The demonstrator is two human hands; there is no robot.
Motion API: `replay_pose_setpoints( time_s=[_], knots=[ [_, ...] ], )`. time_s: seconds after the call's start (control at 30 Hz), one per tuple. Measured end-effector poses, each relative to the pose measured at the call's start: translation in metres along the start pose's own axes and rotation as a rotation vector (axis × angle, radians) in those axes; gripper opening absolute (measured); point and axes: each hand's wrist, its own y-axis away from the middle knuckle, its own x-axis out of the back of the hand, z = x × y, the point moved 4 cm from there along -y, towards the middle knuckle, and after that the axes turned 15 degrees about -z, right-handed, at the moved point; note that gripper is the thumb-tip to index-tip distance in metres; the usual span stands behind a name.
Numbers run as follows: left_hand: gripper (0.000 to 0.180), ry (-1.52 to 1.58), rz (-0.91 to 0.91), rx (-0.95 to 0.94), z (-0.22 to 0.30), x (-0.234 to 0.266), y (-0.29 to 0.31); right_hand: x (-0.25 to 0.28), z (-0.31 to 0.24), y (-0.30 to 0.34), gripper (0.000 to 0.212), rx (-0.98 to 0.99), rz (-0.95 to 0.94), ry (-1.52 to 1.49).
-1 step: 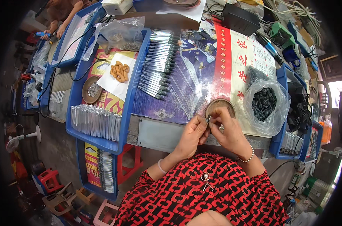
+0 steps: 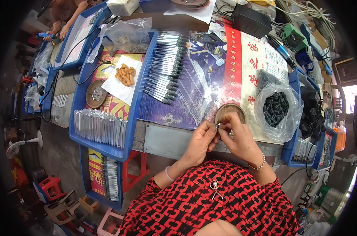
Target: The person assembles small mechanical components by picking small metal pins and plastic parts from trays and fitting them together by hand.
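Just over the table's front edge, my left hand (image 2: 202,142) and my right hand (image 2: 239,138) meet with fingertips pinched together. Between them is a small dark part with a shiny metal bit (image 2: 217,125), too small to name and largely covered by the fingers. Right behind the fingers stands a round brown bowl (image 2: 230,107), partly hidden by my right hand. To the right, an open clear plastic bag (image 2: 295,112) holds many small black parts (image 2: 275,109). Slim silvery rods with dark ends (image 2: 164,67) lie in a row to the left.
A blue tray (image 2: 128,142) at left holds flat metal strips (image 2: 101,126), a small brown dish (image 2: 95,94) and twisted brown snacks (image 2: 125,74) on white paper. Another blue tray (image 2: 292,151) stands at right. A black box (image 2: 251,19) and cables lie far back. Someone else works at far left.
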Motion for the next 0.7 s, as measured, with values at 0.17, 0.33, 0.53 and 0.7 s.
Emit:
replay_pose_setpoints(
  time_s=[0.17, 0.33, 0.53, 0.7],
  knots=[
    [0.018, -0.007, 0.002, -0.018, 0.004, -0.002, 0.0, 0.004, 0.004, -0.001, 0.028, 0.081, -0.045, -0.044],
    [0.018, -0.03, -0.033, -0.045, 0.001, -0.004, 0.0, 0.007, 0.005, 0.001, 0.03, 0.064, -0.054, -0.099],
    [0.022, 0.141, -0.178, -0.002, 0.001, -0.013, 0.0, 0.011, 0.011, 0.01, 0.032, -0.086, -0.112, -0.193],
    [0.026, 0.368, -0.296, 0.075, -0.008, -0.019, -0.006, 0.002, 0.031, 0.014, 0.033, -0.026, -0.162, -0.642]
  ],
)
